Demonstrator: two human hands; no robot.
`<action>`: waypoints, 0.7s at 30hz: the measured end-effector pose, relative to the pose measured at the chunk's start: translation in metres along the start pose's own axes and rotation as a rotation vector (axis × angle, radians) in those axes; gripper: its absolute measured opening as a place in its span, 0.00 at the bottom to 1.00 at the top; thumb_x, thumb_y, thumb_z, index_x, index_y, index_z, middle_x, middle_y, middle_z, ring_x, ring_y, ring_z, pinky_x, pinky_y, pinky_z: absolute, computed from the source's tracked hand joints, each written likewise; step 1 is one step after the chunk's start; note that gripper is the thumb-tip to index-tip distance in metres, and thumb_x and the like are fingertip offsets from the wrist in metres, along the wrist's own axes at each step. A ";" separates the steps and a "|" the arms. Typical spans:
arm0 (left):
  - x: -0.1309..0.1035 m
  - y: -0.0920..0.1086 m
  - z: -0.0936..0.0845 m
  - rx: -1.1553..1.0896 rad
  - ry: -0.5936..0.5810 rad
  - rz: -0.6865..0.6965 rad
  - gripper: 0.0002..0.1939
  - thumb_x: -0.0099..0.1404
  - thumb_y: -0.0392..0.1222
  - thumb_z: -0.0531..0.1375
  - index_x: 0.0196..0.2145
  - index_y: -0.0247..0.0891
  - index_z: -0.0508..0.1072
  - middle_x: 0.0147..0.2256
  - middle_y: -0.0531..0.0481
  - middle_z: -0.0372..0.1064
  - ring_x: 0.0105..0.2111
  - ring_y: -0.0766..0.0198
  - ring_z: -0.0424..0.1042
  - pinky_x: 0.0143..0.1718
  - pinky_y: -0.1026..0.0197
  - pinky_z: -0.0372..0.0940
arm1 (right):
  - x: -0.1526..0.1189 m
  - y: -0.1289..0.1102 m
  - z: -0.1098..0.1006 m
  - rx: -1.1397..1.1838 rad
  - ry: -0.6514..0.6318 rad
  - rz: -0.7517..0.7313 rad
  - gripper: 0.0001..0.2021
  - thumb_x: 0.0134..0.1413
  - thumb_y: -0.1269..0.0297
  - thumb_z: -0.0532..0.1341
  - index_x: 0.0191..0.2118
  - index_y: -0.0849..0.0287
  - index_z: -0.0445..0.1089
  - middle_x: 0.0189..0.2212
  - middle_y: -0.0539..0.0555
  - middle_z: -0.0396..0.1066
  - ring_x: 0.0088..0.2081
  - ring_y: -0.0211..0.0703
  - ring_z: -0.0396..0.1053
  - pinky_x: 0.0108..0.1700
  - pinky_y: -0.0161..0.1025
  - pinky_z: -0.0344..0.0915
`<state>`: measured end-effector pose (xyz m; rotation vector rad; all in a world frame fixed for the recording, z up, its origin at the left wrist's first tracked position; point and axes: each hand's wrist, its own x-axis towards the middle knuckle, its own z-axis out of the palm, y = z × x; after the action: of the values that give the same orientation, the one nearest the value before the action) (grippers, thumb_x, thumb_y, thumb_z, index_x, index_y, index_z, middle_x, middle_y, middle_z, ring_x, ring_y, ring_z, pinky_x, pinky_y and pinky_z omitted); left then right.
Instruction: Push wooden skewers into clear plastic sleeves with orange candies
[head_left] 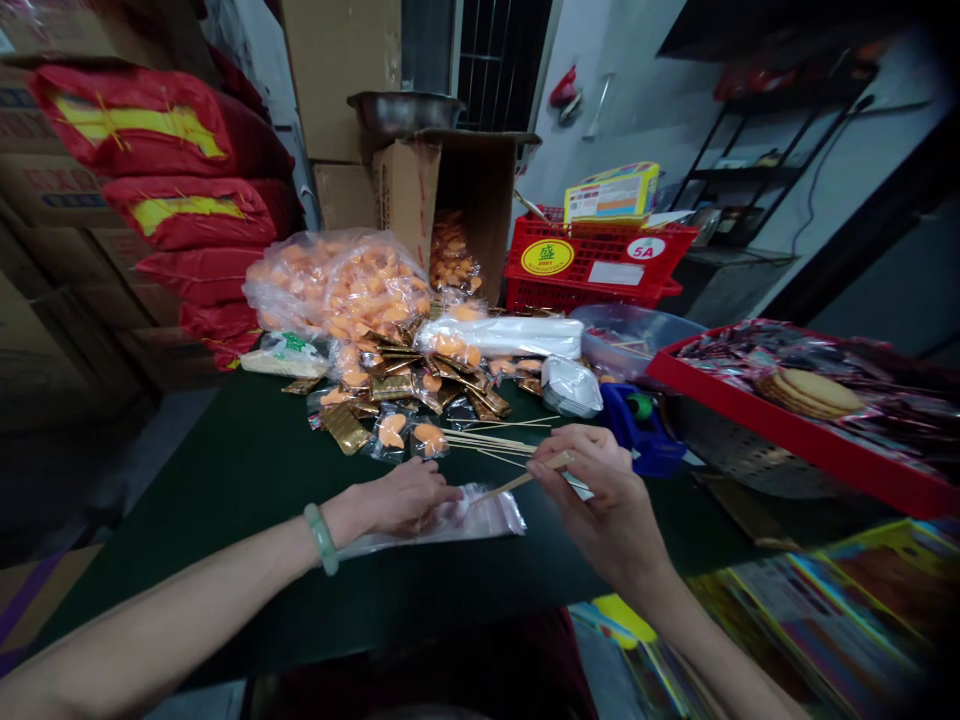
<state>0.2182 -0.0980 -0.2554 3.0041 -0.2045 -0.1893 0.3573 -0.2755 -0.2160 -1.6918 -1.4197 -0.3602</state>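
On the dark green table top, a clear plastic bag (491,512) lies flat. My left hand (409,497), with a pale green bangle (321,538) on its wrist, presses and grips the bag near its opening, the fingertips partly hidden. My right hand (596,490) is closed around a thin wooden stick (514,486), whose far tip reaches the bag's mouth. Whether the tip is inside the bag I cannot tell. Just beyond lie several loose wooden sticks (491,441). Small packets with orange butterfly-like pieces (429,438) and gold packets (345,428) are heaped behind my hands.
A blue tape dispenser (641,430) stands right of my right hand. Farther right is a red tray (795,445) full of packets. Behind are a bundle of clear bags (517,337), a big bag of orange pieces (337,285), a red basket (600,255) and stacked red sacks (202,215).
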 end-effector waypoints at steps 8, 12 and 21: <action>0.023 -0.008 0.007 -0.058 -0.054 0.058 0.11 0.54 0.29 0.56 0.35 0.40 0.67 0.28 0.54 0.65 0.29 0.64 0.61 0.32 0.64 0.54 | 0.002 -0.001 -0.023 0.209 0.105 0.121 0.07 0.51 0.68 0.58 0.24 0.57 0.68 0.27 0.52 0.70 0.33 0.42 0.66 0.35 0.40 0.62; 0.024 -0.008 0.005 -0.079 -0.044 0.051 0.05 0.56 0.31 0.56 0.31 0.37 0.67 0.29 0.52 0.65 0.30 0.65 0.61 0.34 0.64 0.55 | -0.002 -0.001 -0.025 0.381 0.067 0.288 0.07 0.51 0.65 0.58 0.26 0.57 0.70 0.26 0.52 0.72 0.24 0.37 0.66 0.25 0.33 0.64; 0.009 0.001 -0.002 -0.109 0.052 0.022 0.05 0.59 0.39 0.55 0.34 0.38 0.69 0.33 0.48 0.63 0.37 0.60 0.59 0.40 0.60 0.53 | 0.004 -0.003 -0.003 0.358 0.043 0.426 0.11 0.51 0.61 0.58 0.23 0.61 0.68 0.21 0.51 0.68 0.19 0.33 0.62 0.20 0.30 0.63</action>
<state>0.2275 -0.1001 -0.2543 2.8930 -0.2145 -0.1155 0.3572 -0.2753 -0.2098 -1.6193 -0.9857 0.0914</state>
